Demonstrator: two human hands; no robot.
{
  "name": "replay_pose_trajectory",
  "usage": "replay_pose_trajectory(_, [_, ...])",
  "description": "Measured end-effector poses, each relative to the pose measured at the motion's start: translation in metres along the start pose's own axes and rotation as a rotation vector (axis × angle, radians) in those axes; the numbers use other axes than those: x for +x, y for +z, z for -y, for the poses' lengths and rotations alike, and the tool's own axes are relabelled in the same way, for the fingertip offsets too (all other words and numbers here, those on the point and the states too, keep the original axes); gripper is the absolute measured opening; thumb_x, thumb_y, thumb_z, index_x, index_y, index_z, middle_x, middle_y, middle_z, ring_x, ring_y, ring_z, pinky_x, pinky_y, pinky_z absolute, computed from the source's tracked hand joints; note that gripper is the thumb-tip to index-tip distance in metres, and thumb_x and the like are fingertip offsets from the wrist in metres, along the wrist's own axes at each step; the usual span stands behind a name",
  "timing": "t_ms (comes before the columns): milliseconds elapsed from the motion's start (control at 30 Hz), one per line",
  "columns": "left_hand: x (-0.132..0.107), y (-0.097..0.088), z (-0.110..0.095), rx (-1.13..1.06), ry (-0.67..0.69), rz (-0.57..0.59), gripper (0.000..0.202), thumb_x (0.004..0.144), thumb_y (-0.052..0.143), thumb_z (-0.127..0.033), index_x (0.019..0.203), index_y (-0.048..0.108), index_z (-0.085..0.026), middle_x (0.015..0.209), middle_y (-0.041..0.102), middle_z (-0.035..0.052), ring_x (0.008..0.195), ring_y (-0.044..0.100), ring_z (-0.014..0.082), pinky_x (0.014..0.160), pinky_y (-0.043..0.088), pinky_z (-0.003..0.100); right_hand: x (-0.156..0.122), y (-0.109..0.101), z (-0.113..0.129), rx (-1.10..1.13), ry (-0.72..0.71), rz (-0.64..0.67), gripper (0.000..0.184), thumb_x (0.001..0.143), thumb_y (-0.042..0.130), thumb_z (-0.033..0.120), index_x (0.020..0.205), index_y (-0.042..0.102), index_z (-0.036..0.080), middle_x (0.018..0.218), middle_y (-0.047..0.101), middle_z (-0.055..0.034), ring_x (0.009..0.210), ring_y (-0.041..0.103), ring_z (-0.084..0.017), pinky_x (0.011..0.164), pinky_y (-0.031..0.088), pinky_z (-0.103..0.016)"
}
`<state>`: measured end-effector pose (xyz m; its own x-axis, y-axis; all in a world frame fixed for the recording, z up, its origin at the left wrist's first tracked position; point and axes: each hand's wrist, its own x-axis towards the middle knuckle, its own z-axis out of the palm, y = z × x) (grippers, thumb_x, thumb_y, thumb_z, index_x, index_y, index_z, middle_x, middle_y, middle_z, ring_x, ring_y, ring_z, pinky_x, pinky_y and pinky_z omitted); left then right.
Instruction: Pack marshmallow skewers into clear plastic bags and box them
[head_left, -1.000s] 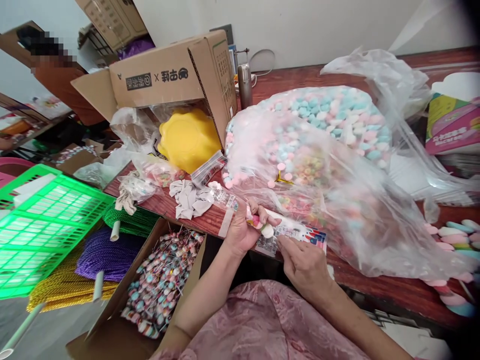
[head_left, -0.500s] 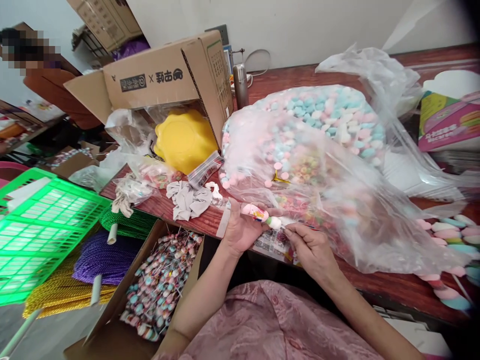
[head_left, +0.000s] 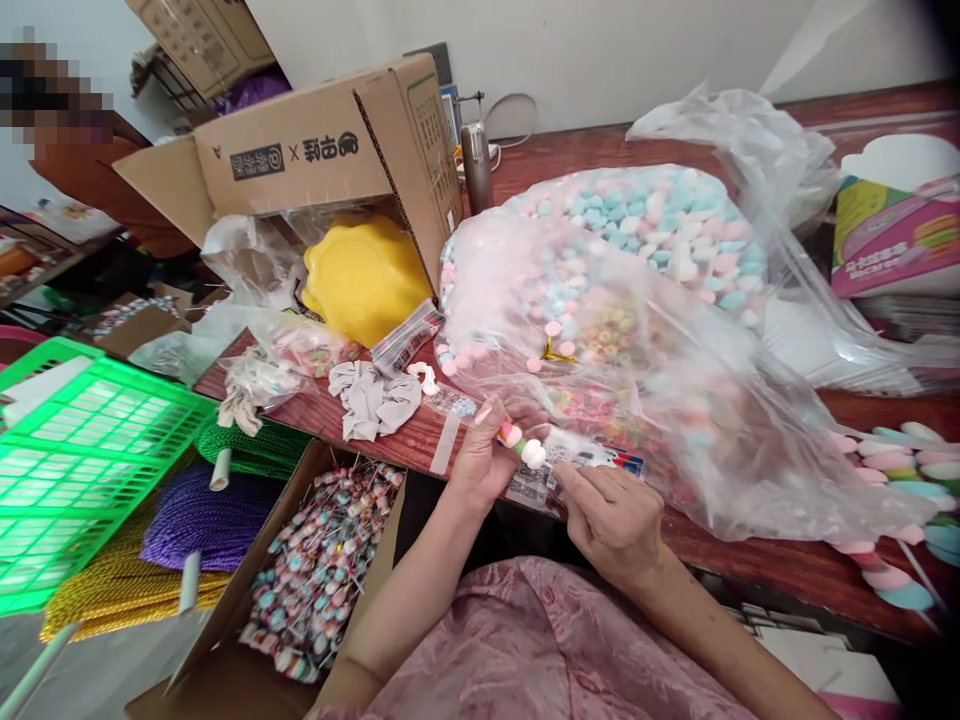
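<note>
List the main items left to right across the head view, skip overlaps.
Green basket → yellow scalloped item → left hand → right hand → pink-fronted carton.

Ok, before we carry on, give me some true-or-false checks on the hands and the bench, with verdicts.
1. The left hand holds a marshmallow skewer. True.
2. The right hand lies flat on the green basket. False: it is close by the white end of the skewer.
3. The yellow scalloped basin sits on top of the marshmallow bag. False: it is at the open mouth of the cardboard box.
4. The metal flask stands beside that box. True.
5. The purple twisted cords lie between green cords and gold cords. True.
</note>
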<state>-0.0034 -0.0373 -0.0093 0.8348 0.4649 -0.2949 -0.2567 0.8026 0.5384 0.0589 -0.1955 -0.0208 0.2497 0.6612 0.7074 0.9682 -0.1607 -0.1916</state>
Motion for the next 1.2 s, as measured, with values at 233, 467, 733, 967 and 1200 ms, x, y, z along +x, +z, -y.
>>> replay_pose_trajectory(233, [-0.002,0.005,-0.002,-0.066,0.099,0.007,0.029,0.084,0.067,-0.016,0.064,0.046,-0.017,0.059,0.046,-0.0056,0.073,0.063,0.0131,0.098,0.049,0.043,-0.009,0.013,-0.002,0.024,0.086,0.019,0.029,0.085,0.046,0.003,0.099,0.068,0.015,0.076,0.068,-0.0050,0.067,0.060,-0.014,0.064,0.042,-0.027])
replay_pose_trajectory(467, [-0.005,0.004,0.003,0.033,0.116,0.147,0.034,0.080,0.073,-0.026,0.064,0.045,-0.017,0.064,0.050,-0.0035,0.076,0.063,0.0152,0.094,0.051,0.041,-0.006,0.020,0.006,0.887,0.678,0.353,0.026,0.094,0.047,0.026,0.071,0.056,0.018,0.052,0.051,0.0033,0.047,0.044,-0.010,0.049,0.036,-0.022])
replay_pose_trajectory(733, [-0.006,0.005,0.006,0.133,0.083,0.208,0.048,0.068,0.081,-0.045,0.061,0.042,-0.018,0.061,0.054,-0.0032,0.065,0.061,0.0151,0.084,0.053,0.039,-0.001,0.019,0.007,0.381,0.330,0.174,0.023,0.093,0.044,0.016,0.082,0.064,0.016,0.063,0.059,-0.0017,0.055,0.050,-0.012,0.055,0.036,-0.026])
replay_pose_trajectory(967, [-0.002,0.009,0.007,0.067,0.037,0.120,0.046,0.074,0.071,-0.059,0.065,0.050,-0.019,0.075,0.063,0.0028,0.096,0.066,0.0258,0.088,0.051,0.043,0.016,0.025,-0.007,0.392,0.281,0.029,0.021,0.093,0.050,0.016,0.089,0.070,0.018,0.079,0.071,-0.0051,0.068,0.065,-0.015,0.066,0.049,-0.026])
replay_pose_trajectory(1200, [-0.002,0.008,-0.024,-0.045,0.261,0.083,0.025,0.075,0.075,-0.044,0.076,0.063,-0.022,0.080,0.067,0.0003,0.096,0.065,0.0234,0.094,0.048,0.046,0.012,0.023,-0.014,0.474,0.344,-0.001,0.016,0.091,0.056,0.019,0.093,0.071,0.020,0.082,0.072,-0.0048,0.071,0.068,-0.017,0.065,0.052,-0.028])
